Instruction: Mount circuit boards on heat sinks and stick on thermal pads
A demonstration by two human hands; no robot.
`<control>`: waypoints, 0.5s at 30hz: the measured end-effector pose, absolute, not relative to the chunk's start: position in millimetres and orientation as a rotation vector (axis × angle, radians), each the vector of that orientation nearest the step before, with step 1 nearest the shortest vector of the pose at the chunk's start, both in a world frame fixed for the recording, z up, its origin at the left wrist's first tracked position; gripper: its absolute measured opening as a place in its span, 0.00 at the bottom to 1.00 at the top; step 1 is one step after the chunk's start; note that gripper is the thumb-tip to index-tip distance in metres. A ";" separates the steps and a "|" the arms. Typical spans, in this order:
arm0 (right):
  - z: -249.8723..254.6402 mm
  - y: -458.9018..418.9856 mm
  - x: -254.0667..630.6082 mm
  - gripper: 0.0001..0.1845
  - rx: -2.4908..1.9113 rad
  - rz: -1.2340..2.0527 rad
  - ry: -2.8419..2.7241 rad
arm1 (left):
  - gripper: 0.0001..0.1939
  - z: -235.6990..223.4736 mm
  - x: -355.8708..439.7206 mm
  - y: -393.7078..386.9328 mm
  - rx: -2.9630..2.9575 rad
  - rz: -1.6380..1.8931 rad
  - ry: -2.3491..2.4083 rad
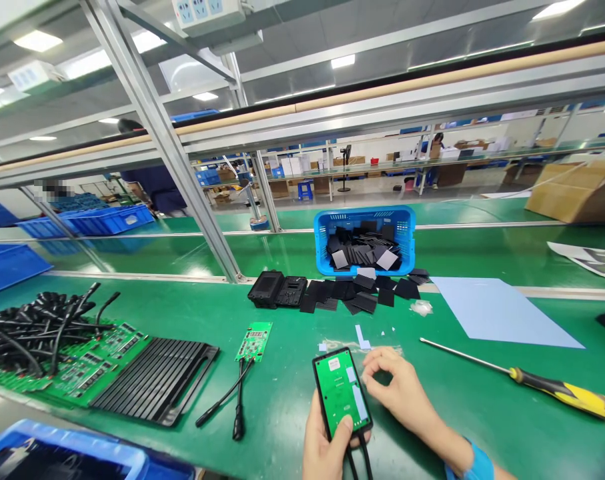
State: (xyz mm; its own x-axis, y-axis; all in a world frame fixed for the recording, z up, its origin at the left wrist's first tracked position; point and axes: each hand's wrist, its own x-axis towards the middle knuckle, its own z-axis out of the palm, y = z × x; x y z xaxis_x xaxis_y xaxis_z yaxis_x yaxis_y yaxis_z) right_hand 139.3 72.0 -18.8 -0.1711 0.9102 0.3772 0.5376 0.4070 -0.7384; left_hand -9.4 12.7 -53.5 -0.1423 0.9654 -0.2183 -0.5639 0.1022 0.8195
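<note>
"Green circuit board in a black casing: you have it at the near middle of the surface, gripped in your left hand, thumb pressing its near end. What might trip you up?"

"That thumb first, I'd judge. Press too hard and you could flex the board; ease off too far and the casing may tip, since the two black cables hang from its near end and could tug it round."

"And your right hand?"

"Your thumb and forefinger curl into a ring just beside the casing's right edge. I can't tell whether you have anything pinched there. A careless fingertip could lift or skew the long pale-blue pad, which lies along that same edge."

"Anything lying about to watch?"

"The L-shaped pale-blue scrap, just beyond the casing's far edge: if it's sticky, it could cling to you and end up on the board. Farther right lies your yellow-and-black screwdriver; swing your forearm outward and you might knock it, sending the blade toward the pale-blue sheet."
</note>
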 end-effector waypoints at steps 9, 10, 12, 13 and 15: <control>-22.6 118.7 190.8 0.08 -1.450 0.333 -1.906 | 0.44 -51.3 -12.2 14.3 0.475 1.380 0.974; -22.6 124.8 196.0 0.08 -1.483 0.256 -1.923 | 0.46 -51.8 -13.1 14.5 0.466 1.370 0.973; -22.9 133.4 202.1 0.08 -1.509 0.126 -1.982 | 0.49 -52.0 -16.0 14.5 0.446 1.348 0.956; -23.2 135.6 203.1 0.09 -1.504 0.078 -2.024 | 0.50 -51.6 -18.2 14.3 0.428 1.330 0.940; -23.3 136.6 202.0 0.10 -1.475 0.010 -2.120 | 0.49 -49.5 -24.0 13.9 0.369 1.285 0.914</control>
